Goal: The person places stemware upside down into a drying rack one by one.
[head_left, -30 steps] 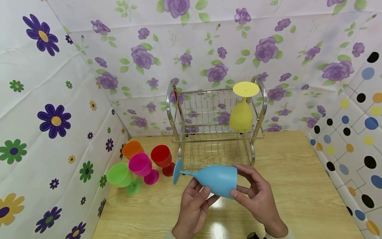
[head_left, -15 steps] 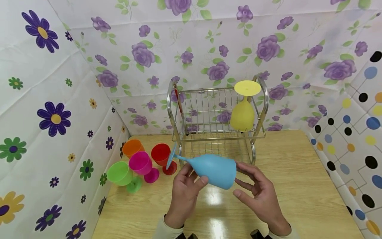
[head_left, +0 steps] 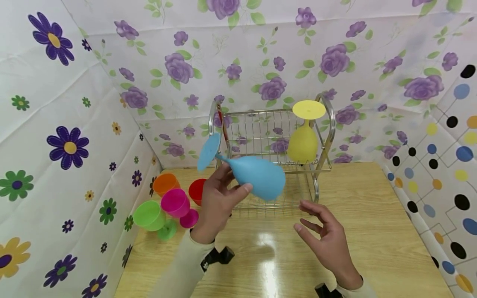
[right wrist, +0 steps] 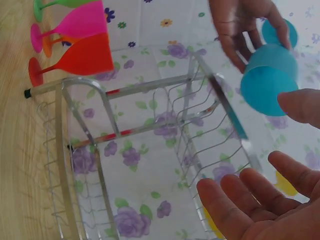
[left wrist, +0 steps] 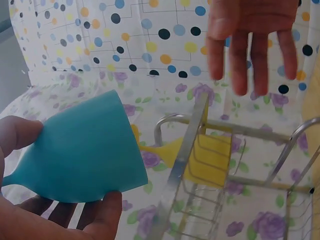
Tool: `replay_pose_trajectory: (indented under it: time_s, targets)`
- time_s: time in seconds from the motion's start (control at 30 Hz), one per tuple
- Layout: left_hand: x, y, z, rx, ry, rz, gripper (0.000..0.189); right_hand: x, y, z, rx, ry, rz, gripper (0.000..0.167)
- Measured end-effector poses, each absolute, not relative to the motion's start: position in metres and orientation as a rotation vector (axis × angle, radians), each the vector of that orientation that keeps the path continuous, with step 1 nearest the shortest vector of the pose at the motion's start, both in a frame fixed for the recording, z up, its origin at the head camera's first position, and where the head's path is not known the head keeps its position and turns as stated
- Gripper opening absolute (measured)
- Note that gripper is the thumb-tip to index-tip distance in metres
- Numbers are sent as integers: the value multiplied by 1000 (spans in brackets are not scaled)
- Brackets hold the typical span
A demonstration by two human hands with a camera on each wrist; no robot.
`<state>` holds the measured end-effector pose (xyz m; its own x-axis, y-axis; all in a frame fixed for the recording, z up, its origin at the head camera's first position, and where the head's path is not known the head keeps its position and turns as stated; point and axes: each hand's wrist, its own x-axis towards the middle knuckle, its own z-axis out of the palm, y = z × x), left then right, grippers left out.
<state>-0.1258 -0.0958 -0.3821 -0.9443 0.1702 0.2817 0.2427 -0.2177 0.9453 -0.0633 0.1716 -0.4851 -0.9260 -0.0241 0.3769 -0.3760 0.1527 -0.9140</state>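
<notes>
Blue goblet (head_left: pixel 257 178) (rim (left wrist: pixel 129 137) clear of rack (left wrist: pixel 186 151))

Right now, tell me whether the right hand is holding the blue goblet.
No, the left hand holds the blue goblet while the right hand is empty.

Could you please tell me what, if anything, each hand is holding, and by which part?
The left hand holds the blue goblet by its bowl, thumb on one side and fingers on the other. The right hand holds nothing.
</notes>
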Motion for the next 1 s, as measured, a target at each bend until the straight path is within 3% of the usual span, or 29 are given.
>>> replay_pose_trajectory:
  time_s: [0.47, 1.0]
  targets:
    - [-179, -79, -350, -592, -2181, -2072, 67, -94, 182, -515, 118, -2229, 1697, 44]
    - [-240, -64, -347, -544, -2474, -1870, 76, -136, 207, -554, -151, -2325, 1390, 39]
